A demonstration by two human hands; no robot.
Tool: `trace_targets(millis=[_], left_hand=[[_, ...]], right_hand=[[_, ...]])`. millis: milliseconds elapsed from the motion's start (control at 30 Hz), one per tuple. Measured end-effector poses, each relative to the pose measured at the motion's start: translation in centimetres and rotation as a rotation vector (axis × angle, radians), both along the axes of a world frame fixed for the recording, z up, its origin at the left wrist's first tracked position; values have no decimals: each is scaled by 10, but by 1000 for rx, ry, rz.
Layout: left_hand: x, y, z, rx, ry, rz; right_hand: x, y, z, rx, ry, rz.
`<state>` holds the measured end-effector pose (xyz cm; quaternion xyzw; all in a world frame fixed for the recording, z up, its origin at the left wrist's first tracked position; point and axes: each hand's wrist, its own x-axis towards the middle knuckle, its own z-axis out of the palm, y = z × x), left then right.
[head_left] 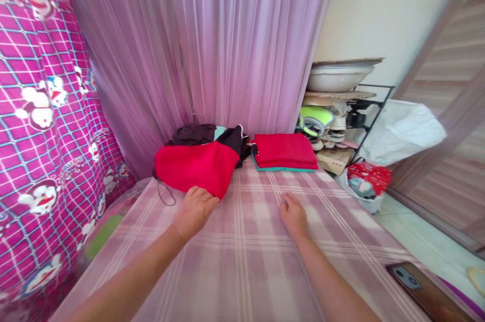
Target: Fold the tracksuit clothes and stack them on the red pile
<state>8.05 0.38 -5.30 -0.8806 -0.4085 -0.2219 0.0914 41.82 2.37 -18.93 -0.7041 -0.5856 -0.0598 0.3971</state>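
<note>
My left hand is closed on the near edge of a red garment, which has a black part and a thin dark cord looping from its left side. The garment lies partly over a heap of dark clothes by the curtain. My right hand rests low over the plaid cloth with its fingers curled in and nothing visible in them. Beyond it sits a neat stack of folded clothes, red on top with teal beneath. The stack and the right hand are apart.
A plaid cloth covers the surface. A phone lies at the near right. A shoe rack with a basin and plastic bags stand at the right. Purple curtains hang behind, a pink patterned cloth at left.
</note>
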Motion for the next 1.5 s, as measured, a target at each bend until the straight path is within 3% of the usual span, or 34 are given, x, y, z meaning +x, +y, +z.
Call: trace_targets(millis=[133, 233, 333, 500, 633, 800, 933, 1000, 1100, 1167, 1367, 1500], left_hand=[[12, -52, -35, -46, 71, -98], [2, -57, -42, -62, -6, -85], [-22, -30, -26, -92, -47, 68], [-77, 39, 5, -158, 14, 601], [-113, 76, 5, -225, -2, 786], [-136, 96, -2, -431, 111, 918], [-128, 88, -2, -407, 212, 837], [-114, 74, -2, -314, 189, 740], [-79, 41, -6, -59, 47, 454], [-50, 14, -12, -4, -21, 262], [30, -73, -29, -93, 136, -158], [42, -113, -28, -180, 250, -310]], right_hand=[[-8, -37, -5, -30, 42, 27], [-10, -61, -6, -28, 52, 56], [-12, -76, -6, -18, 69, 71], [-15, -81, -7, -3, 106, 74], [-14, -79, -9, -16, 139, 87], [-13, -79, -11, -12, 164, 102], [-14, -80, -8, -24, 169, 90], [-14, -80, -6, -36, 172, 87], [-15, -80, -2, -52, 181, 92], [-16, -80, 1, -56, 207, 90], [-14, -87, 12, -119, 425, 76], [-11, -90, 33, -162, 470, 71]])
